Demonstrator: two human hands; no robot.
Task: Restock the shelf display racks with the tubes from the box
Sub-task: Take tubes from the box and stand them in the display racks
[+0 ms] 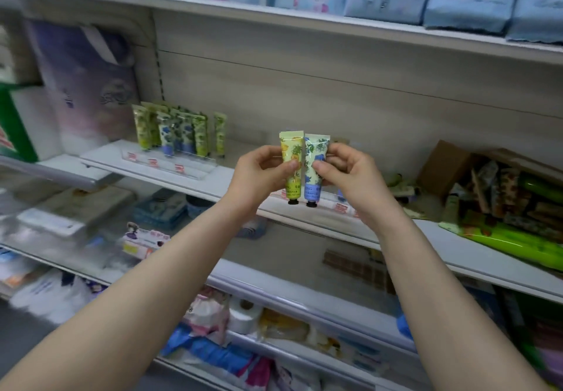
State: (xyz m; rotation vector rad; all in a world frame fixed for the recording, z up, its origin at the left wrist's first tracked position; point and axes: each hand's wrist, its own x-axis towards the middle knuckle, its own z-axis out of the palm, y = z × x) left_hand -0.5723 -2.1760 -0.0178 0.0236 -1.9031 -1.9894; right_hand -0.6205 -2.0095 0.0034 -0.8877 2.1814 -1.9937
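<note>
We hold two tubes upright, caps down, side by side and touching, in front of the middle shelf (304, 217). The yellow tube (293, 159) is pinched in our left hand (259, 174), thumb across its front; the blue floral tube (315, 159) is pinched in our right hand (353, 174) the same way. Both forearms reach up from the lower corners, wrists bent slightly inward. To the left, a clear display rack (170, 162) holds more tubes standing. To the right, an open cardboard box (441, 168) lies on the shelf with tubes inside it.
</note>
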